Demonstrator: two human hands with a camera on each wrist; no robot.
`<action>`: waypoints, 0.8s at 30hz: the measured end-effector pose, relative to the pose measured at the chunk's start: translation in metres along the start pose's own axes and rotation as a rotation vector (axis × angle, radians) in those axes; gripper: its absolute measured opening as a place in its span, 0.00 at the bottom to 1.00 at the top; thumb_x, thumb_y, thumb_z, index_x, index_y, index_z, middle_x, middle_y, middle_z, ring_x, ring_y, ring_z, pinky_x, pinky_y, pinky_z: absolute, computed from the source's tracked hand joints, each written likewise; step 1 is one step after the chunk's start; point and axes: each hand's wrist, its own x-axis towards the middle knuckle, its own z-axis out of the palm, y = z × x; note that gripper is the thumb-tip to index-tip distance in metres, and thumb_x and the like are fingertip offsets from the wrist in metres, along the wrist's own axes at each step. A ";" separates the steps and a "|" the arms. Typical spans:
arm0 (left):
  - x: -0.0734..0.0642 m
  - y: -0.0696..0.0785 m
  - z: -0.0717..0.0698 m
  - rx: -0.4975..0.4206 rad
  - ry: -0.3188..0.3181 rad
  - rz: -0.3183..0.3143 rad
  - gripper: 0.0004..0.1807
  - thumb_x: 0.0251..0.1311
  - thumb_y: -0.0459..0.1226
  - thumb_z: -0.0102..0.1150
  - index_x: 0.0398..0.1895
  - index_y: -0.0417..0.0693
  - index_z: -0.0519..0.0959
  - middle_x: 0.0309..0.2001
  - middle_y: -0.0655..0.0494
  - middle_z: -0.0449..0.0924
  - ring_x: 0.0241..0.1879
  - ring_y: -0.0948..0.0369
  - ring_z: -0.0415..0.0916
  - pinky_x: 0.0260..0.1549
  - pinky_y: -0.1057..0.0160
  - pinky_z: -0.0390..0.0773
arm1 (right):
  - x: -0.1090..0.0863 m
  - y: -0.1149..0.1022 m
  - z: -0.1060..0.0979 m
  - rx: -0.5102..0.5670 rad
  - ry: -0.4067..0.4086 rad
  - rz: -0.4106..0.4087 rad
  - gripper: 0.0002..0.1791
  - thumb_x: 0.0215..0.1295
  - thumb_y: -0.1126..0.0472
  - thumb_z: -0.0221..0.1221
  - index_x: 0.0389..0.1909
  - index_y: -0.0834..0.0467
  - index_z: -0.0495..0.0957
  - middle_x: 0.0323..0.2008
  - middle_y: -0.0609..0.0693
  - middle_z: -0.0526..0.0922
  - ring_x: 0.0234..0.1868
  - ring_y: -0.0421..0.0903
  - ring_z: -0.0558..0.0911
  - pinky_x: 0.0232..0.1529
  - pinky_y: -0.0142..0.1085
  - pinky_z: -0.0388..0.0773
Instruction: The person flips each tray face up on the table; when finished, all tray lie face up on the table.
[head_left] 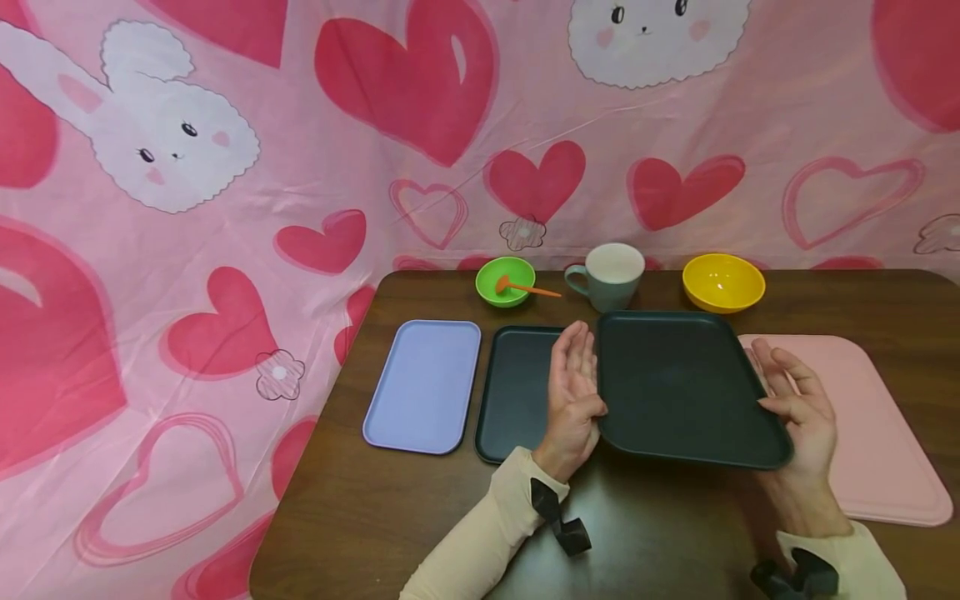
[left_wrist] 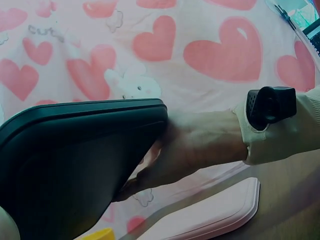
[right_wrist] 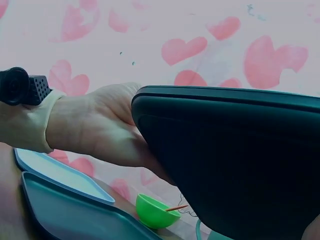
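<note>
Both hands hold a black rectangular tray [head_left: 682,387] off the table, tilted toward me. My left hand [head_left: 570,404] grips its left rim, thumb on the edge and the other fingers extended along the side. On the opposite rim, my right hand [head_left: 802,417] pinches the edge with the thumb on top. The left wrist view shows the tray's dark underside [left_wrist: 65,165] and the right hand [left_wrist: 195,145] at its far corner. From the right wrist, the left hand [right_wrist: 110,130] appears on the tray's other side.
A lavender tray [head_left: 423,387] and a second black tray [head_left: 513,400] lie on the left; a pink tray [head_left: 885,433] lies right. Along the back stand a green bowl [head_left: 487,279] with an orange spoon [head_left: 532,290], a grey-green mug [head_left: 615,279] and a yellow bowl [head_left: 723,283].
</note>
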 end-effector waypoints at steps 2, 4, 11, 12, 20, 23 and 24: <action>0.000 -0.001 0.000 0.003 0.006 0.002 0.57 0.27 0.12 0.28 0.75 0.39 0.48 0.81 0.44 0.42 0.82 0.48 0.35 0.79 0.44 0.30 | 0.000 0.000 0.000 -0.014 -0.004 0.002 0.24 0.64 0.87 0.33 0.51 0.78 0.74 0.55 0.72 0.81 0.59 0.62 0.82 0.57 0.49 0.82; 0.000 -0.001 0.000 0.008 0.016 -0.003 0.56 0.27 0.12 0.29 0.75 0.38 0.47 0.81 0.43 0.41 0.82 0.47 0.34 0.78 0.43 0.29 | 0.001 0.000 0.000 -0.021 -0.007 0.000 0.24 0.65 0.86 0.32 0.50 0.78 0.74 0.56 0.72 0.81 0.59 0.62 0.82 0.56 0.49 0.82; 0.000 0.002 0.002 0.028 0.071 -0.130 0.49 0.43 0.18 0.35 0.77 0.37 0.45 0.81 0.43 0.40 0.82 0.46 0.36 0.79 0.45 0.34 | 0.001 0.000 0.000 -0.073 -0.024 -0.028 0.25 0.65 0.85 0.29 0.50 0.79 0.75 0.56 0.71 0.81 0.60 0.61 0.82 0.58 0.46 0.81; 0.000 0.002 0.002 0.029 0.077 -0.152 0.47 0.46 0.19 0.35 0.77 0.37 0.45 0.81 0.43 0.40 0.82 0.45 0.35 0.80 0.45 0.34 | 0.001 0.000 0.000 -0.081 -0.028 -0.032 0.26 0.65 0.85 0.28 0.49 0.79 0.75 0.56 0.71 0.81 0.60 0.60 0.82 0.58 0.45 0.81; 0.004 0.003 0.003 -0.017 0.123 -0.209 0.39 0.57 0.28 0.34 0.76 0.33 0.46 0.80 0.37 0.40 0.81 0.44 0.36 0.80 0.46 0.33 | 0.002 -0.001 -0.004 -0.218 -0.046 -0.042 0.29 0.65 0.85 0.26 0.50 0.78 0.76 0.56 0.66 0.83 0.59 0.56 0.83 0.59 0.39 0.81; 0.005 0.004 0.001 -0.027 0.124 -0.201 0.38 0.58 0.30 0.32 0.75 0.32 0.45 0.79 0.35 0.40 0.81 0.43 0.35 0.80 0.47 0.32 | 0.003 0.000 -0.005 -0.287 -0.056 -0.030 0.30 0.67 0.82 0.25 0.52 0.76 0.77 0.56 0.64 0.83 0.59 0.53 0.83 0.56 0.37 0.82; 0.006 0.004 0.001 -0.032 0.124 -0.197 0.37 0.59 0.31 0.31 0.75 0.32 0.45 0.79 0.35 0.40 0.81 0.42 0.35 0.80 0.47 0.32 | 0.003 0.001 -0.005 -0.306 -0.062 -0.031 0.30 0.68 0.81 0.25 0.52 0.76 0.77 0.56 0.63 0.84 0.59 0.52 0.83 0.56 0.37 0.82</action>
